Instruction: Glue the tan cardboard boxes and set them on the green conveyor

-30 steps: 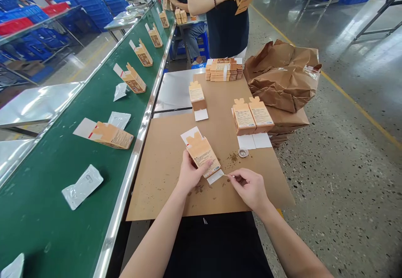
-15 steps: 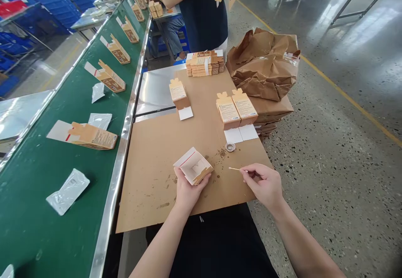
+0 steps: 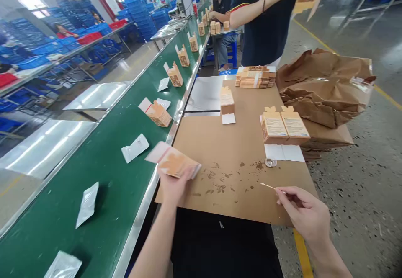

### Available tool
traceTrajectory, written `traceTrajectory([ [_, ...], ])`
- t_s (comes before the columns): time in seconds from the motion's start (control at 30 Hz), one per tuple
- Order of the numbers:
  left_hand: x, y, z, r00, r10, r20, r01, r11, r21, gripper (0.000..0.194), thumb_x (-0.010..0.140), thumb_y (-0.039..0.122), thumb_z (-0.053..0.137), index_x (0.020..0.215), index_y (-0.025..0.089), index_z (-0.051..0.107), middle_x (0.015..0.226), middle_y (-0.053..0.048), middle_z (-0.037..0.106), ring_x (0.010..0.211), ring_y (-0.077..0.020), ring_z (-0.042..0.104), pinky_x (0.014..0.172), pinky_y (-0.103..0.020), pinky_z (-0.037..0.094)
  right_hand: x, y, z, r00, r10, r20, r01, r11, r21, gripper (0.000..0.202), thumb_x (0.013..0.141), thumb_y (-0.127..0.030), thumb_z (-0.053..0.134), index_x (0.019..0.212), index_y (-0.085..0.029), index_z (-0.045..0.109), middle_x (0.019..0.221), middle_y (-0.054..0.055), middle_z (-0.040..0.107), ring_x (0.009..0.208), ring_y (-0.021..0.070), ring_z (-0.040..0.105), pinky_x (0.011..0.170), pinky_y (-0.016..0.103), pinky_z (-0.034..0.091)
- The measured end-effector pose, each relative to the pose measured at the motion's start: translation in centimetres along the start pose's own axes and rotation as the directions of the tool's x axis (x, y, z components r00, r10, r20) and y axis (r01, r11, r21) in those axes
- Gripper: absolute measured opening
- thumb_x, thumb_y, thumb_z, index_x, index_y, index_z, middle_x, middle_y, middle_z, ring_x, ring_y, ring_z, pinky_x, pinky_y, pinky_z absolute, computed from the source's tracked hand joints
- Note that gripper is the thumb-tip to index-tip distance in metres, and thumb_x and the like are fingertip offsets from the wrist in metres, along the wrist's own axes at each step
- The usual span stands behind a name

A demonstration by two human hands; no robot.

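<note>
My left hand [image 3: 172,188] grips a small tan carton [image 3: 177,163] with its white flap standing out, tilted over the table's left edge beside the belt; it is slightly blurred. Between the fingertips of my right hand [image 3: 304,211] is a cotton swab [image 3: 267,185], its tip pointing left above the cardboard sheet [image 3: 201,135]. Just beyond the swab lies a small round metal-looking ring or lid [image 3: 270,162], close to dark stains [image 3: 220,188] on the cardboard. Two upright cartons [image 3: 284,125] stand side by side behind it, and one more carton [image 3: 227,102] stands farther back.
Along my left runs a green conveyor belt [image 3: 125,194] with a metal rail, carrying open cartons [image 3: 158,114] and silvery packets [image 3: 135,148]. Flat carton stacks [image 3: 256,78] lie at the table's far end. Crumpled brown paper [image 3: 323,89] sits at right. A co-worker [image 3: 259,22] stands beyond the table.
My left hand has carried the carton leftward to the belt's edge and tipped it over. My right hand still holds the cotton swab. The view has turned left and packets have moved along the belt.
</note>
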State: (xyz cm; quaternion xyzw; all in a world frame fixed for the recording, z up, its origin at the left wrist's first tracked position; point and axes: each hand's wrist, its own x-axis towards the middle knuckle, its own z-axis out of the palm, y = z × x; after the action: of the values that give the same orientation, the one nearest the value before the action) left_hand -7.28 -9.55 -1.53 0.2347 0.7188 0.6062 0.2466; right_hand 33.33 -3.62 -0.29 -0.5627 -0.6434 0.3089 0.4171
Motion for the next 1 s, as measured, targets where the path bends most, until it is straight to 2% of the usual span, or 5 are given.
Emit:
traceTrajectory([
  [0.1, 4.1, 0.5, -8.1, 0.92, 0.118, -0.373, -0.073, 0.988, 0.134, 0.095, 0.069, 0.052, 0.112, 0.136, 0.033, 0.048, 0.159, -0.017, 0.076, 0.158, -0.046, 0.076, 0.138, -0.071, 0.061, 0.3, -0.2, 0.1, 0.999, 0.045, -0.028, -0.045, 0.999, -0.009, 0.031, 0.092, -0.062, 0.096, 0.08, -0.033, 0.098, 0.07, 0.009, 0.089, 0.056, 0.033, 0.085, 0.058, 0.04, 0.077],
  [0.27, 7.5, -0.8, -15.4, 0.852, 0.083, -0.517, 0.03, 0.978, 0.208, 0.098, 0.063, 0.048, 0.111, 0.133, 0.032, 0.044, 0.152, -0.019, 0.077, 0.155, -0.0453, 0.078, 0.136, -0.072, 0.063, 1.2, -1.3, 1.3, 0.995, 0.061, -0.075, -0.062, 0.998, -0.015, 0.033, 0.086, -0.066, 0.095, 0.074, -0.036, 0.096, 0.069, 0.009, 0.088, 0.054, 0.033, 0.084, 0.054, 0.04, 0.076],
  [0.53, 8.9, -4.1, -15.0, 0.862, 0.183, -0.473, -0.032, 0.951, 0.309, 0.099, 0.066, 0.043, 0.111, 0.137, 0.032, 0.042, 0.159, -0.018, 0.073, 0.156, -0.0415, 0.077, 0.136, -0.066, 0.062, 1.8, -2.3, 1.7, 0.996, 0.043, -0.081, -0.043, 0.999, 0.005, 0.019, 0.085, -0.056, 0.098, 0.077, -0.039, 0.098, 0.071, 0.008, 0.087, 0.058, 0.0316, 0.084, 0.061, 0.043, 0.078],
  [0.87, 9.4, -1.4, -13.5, 0.899, 0.129, -0.418, -0.001, 0.956, 0.293, 0.123, 0.05, 0.041, 0.123, 0.144, 0.033, 0.045, 0.16, -0.018, 0.07, 0.161, -0.0483, 0.071, 0.142, -0.078, 0.051, 2.5, -3.5, 1.7, 0.995, -0.101, -0.011, 0.102, 0.991, 0.091, 0.039, 0.1, -0.064, 0.093, 0.077, -0.033, 0.095, 0.067, 0.006, 0.085, 0.051, 0.0275, 0.079, 0.056, 0.038, 0.076],
  [1.0, 7.0, -2.1, -14.4, 0.797, 0.267, -0.543, -0.028, 0.913, 0.408, 0.123, 0.044, 0.05, 0.113, 0.144, 0.031, 0.043, 0.155, -0.018, 0.061, 0.163, -0.0555, 0.062, 0.144, -0.085, 0.045, 1.9, -2.6, -1.2, 0.994, -0.046, -0.095, 0.052, 0.997, 0.06, 0.039, 0.101, -0.061, 0.092, 0.076, -0.032, 0.094, 0.066, 0.007, 0.085, 0.052, 0.0269, 0.079, 0.058, 0.037, 0.075],
])
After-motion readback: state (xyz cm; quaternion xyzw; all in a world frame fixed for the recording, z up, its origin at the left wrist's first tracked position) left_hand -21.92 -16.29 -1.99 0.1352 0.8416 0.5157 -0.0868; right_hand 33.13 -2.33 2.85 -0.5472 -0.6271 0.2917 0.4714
